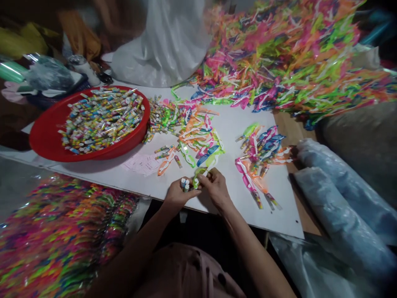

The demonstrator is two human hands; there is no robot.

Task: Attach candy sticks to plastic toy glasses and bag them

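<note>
At the table's near edge, my left hand (pixel 180 193) is closed around several small printed tubes (pixel 185 184) with white ends. My right hand (pixel 215 186) pinches a yellow-green plastic piece (pixel 200 174) with a white strip, close against the tubes. The fingertips of both hands nearly meet; exactly how the piece and tubes touch is too small to tell. Just beyond them lies a loose pile of neon plastic pieces (pixel 201 138). A few loose tubes (pixel 164 152) and an orange piece (pixel 166 162) lie left of it. To the right are neon pieces joined with tubes (pixel 256 182).
A red basin (pixel 46 140) full of similar tubes stands at left, near pink paper slips (pixel 144 164). A large heap of neon pieces (pixel 279 62) covers the back right. Rolled clear plastic (pixel 335 203) lies at right; packed colourful bundles (pixel 62 231) sit lower left.
</note>
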